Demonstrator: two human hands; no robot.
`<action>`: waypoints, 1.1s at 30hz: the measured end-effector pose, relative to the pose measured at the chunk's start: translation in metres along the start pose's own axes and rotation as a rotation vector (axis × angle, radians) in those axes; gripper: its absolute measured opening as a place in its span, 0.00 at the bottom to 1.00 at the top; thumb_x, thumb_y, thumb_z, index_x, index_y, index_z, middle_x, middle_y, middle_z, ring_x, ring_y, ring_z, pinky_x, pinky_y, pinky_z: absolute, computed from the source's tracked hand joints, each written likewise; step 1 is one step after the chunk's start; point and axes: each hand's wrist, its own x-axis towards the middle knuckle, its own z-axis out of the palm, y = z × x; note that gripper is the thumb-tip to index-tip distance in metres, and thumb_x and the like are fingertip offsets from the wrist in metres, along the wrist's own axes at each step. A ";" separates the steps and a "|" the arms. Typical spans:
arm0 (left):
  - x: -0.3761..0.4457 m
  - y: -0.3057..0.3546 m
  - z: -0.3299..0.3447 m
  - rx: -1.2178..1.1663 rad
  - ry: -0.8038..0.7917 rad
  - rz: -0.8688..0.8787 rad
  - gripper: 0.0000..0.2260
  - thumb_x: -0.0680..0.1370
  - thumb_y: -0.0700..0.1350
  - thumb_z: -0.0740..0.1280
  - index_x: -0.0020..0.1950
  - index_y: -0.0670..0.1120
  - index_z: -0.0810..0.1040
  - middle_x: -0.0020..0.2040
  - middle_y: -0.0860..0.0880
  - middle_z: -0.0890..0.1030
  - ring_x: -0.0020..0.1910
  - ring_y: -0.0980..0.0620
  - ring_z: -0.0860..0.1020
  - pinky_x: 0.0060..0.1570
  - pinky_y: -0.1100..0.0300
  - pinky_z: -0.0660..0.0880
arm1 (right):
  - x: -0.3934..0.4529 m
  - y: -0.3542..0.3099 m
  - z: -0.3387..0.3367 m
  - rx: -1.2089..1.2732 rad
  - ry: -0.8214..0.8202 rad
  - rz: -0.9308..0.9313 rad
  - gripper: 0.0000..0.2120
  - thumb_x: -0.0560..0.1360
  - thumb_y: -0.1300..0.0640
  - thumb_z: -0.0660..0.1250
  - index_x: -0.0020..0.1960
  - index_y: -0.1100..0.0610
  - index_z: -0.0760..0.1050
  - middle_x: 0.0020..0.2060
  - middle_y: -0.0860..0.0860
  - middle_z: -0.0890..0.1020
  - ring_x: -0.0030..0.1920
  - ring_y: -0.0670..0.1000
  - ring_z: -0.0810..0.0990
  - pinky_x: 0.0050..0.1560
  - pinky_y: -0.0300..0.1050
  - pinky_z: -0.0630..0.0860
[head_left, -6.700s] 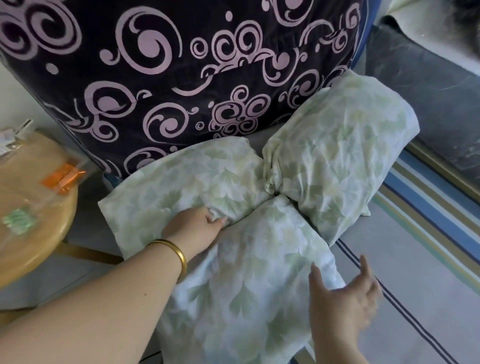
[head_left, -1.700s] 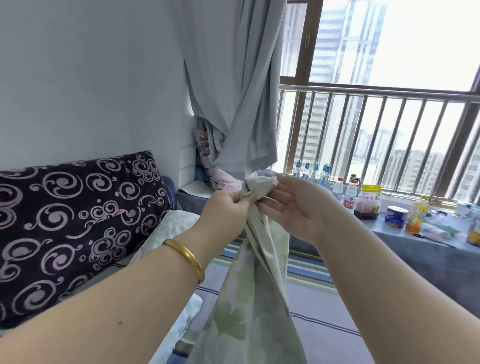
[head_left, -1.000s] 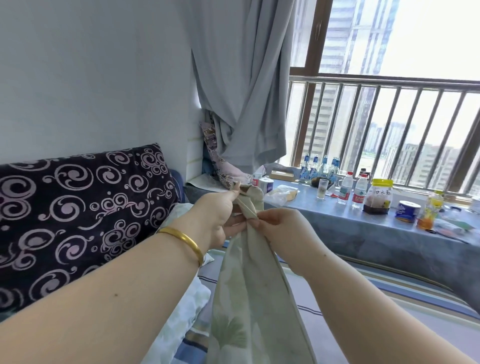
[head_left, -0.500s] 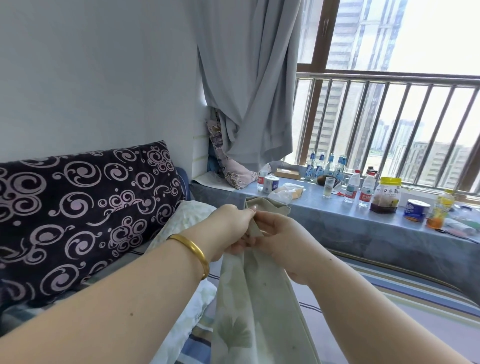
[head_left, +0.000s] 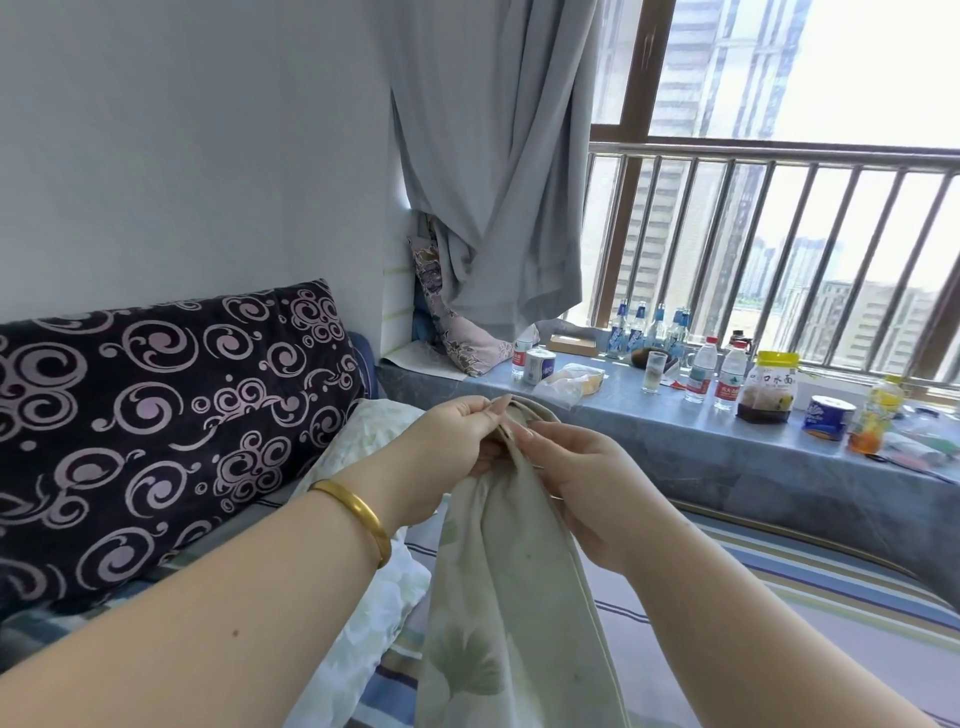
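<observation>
Green-leaf cloth (head_left: 501, 597) hanging | left grip (head_left: 453, 446) pinches top edge | right grip (head_left: 582, 483) pinches same edge

left wrist: one gold bangle (head_left: 358, 512), plain, smooth, rounded band, glossy. left forearm (head_left: 208, 654): bare to the frame edge, one small dark mole (head_left: 236, 633) midway. right forearm (head_left: 753, 639): bare to the frame edge. left hand (head_left: 457, 441), right hand (head_left: 582, 483): bare, nails (head_left: 522, 434) short, natural.
</observation>
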 end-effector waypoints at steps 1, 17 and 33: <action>0.000 -0.001 0.000 -0.013 -0.010 0.005 0.13 0.83 0.49 0.61 0.42 0.46 0.76 0.36 0.50 0.80 0.33 0.59 0.79 0.36 0.68 0.77 | 0.001 0.001 -0.001 0.001 0.020 -0.004 0.10 0.75 0.51 0.72 0.49 0.58 0.86 0.46 0.60 0.87 0.39 0.53 0.84 0.43 0.48 0.84; -0.011 0.003 0.003 -0.031 0.027 0.047 0.18 0.81 0.55 0.65 0.32 0.54 0.80 0.32 0.51 0.75 0.33 0.54 0.71 0.42 0.55 0.70 | -0.004 -0.007 0.008 -0.234 -0.079 0.030 0.36 0.62 0.30 0.74 0.51 0.62 0.83 0.51 0.67 0.83 0.45 0.58 0.80 0.56 0.60 0.78; -0.008 0.002 0.004 -0.003 0.042 0.128 0.17 0.81 0.59 0.62 0.40 0.54 0.84 0.35 0.55 0.83 0.34 0.59 0.79 0.37 0.68 0.76 | -0.002 -0.007 0.007 0.028 0.070 0.092 0.16 0.78 0.48 0.67 0.47 0.60 0.86 0.45 0.60 0.87 0.41 0.56 0.86 0.44 0.49 0.83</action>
